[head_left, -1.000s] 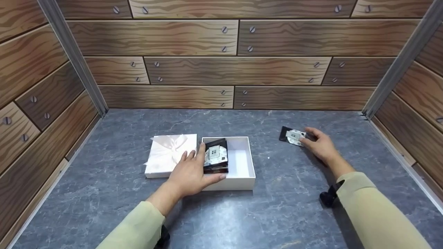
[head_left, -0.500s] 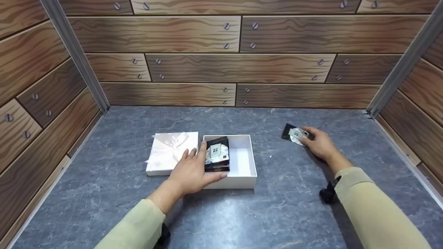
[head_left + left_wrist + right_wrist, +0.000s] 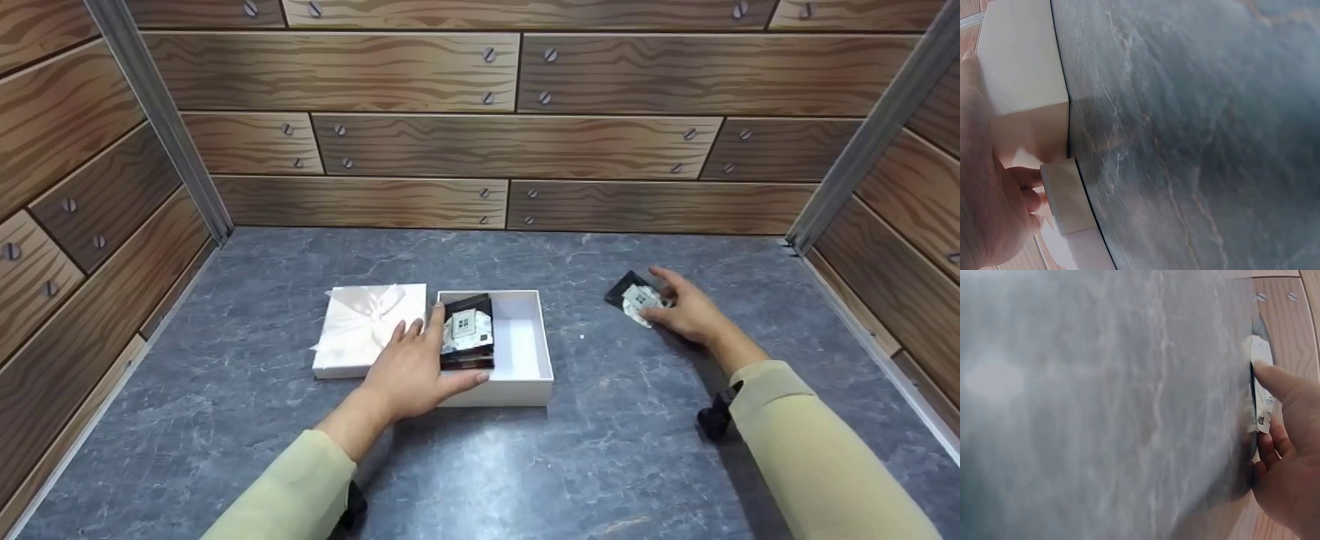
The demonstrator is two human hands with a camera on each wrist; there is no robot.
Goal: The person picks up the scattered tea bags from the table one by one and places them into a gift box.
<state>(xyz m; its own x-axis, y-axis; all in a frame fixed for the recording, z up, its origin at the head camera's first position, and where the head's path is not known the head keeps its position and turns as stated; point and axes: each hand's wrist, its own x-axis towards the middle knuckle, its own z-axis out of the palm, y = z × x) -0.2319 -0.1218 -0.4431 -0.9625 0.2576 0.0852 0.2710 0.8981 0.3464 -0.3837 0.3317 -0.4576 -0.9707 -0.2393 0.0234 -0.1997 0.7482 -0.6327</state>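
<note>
A white box (image 3: 523, 390) stands uncovered in mid-table. Several flat black-and-white packets (image 3: 468, 334) are stacked in its left half. My left hand (image 3: 409, 371) rests at the box's near left corner, thumb along the front rim and index finger along the left side. Its other fingers reach over the edge of the white lid (image 3: 349, 334), which bears a ribbon bow. Off to the right, my right hand (image 3: 694, 311) pinches another packet (image 3: 636, 298) between thumb and fingers. In the right wrist view, the thumb lies on that packet's printed face (image 3: 1264, 394).
The tabletop (image 3: 480, 465) is grey and marble-patterned. Wood-print panels (image 3: 420, 150) wall in the back and both sides, with metal corner posts (image 3: 161, 135). A small white speck (image 3: 582, 337) lies right of the box.
The packet in my right hand has turned, its near end swinging toward me, as the fingers shifted on it. My left hand stays at the box.
</note>
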